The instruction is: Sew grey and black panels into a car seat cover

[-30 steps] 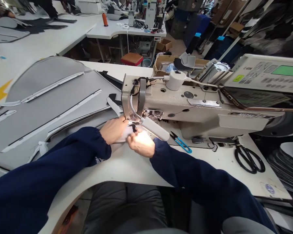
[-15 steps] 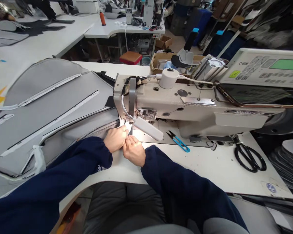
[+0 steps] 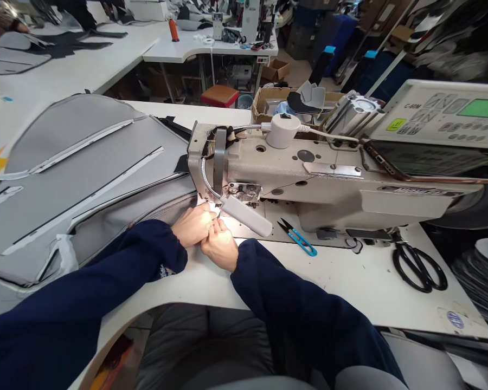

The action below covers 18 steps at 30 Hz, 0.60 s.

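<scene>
Your left hand [image 3: 193, 225] and right hand [image 3: 220, 247] have moved closer together. They touch now, both pinching the white piece [image 3: 214, 209] at the sewing machine [image 3: 244, 162], maybe to keep it straight. The lamp [image 3: 247, 215] likely helps you see.

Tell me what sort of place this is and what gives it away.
Most likely a sewing workshop: there is an industrial-looking sewing machine, a large grey fabric panel spread beside it, and an orange spool on a worktable behind.
</scene>
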### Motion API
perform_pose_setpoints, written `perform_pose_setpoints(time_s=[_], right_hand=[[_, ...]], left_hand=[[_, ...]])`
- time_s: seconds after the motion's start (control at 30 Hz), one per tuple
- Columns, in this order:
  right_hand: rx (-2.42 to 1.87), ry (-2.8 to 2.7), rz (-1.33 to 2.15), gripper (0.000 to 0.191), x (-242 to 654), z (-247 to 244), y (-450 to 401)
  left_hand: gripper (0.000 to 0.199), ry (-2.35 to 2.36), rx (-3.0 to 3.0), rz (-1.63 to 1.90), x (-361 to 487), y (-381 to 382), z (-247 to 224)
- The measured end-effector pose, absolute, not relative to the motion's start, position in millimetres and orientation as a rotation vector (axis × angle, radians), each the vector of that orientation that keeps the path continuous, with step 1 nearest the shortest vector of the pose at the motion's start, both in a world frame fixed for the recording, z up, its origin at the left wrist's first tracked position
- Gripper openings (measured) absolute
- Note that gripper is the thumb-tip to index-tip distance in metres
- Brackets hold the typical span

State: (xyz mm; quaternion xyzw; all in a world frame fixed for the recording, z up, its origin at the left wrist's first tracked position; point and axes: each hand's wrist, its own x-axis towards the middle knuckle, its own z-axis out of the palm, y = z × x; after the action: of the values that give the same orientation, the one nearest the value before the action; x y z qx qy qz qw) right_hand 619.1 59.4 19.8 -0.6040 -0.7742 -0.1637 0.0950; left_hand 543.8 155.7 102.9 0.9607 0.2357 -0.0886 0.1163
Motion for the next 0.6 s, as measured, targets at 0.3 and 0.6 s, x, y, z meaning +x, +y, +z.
perform_pose_setpoints(time_s=[0.3,0.6], right_hand=[[-1.832,-2.346,-0.306,0.028,621,46,62],[-2.000,-2.239,-0.179,0.028,618,25,48]], left_hand=[[0.031,0.678,3.185,-0.517,525,153,130],[0.032,0.680,3.005,-0.546,534,144,103]])
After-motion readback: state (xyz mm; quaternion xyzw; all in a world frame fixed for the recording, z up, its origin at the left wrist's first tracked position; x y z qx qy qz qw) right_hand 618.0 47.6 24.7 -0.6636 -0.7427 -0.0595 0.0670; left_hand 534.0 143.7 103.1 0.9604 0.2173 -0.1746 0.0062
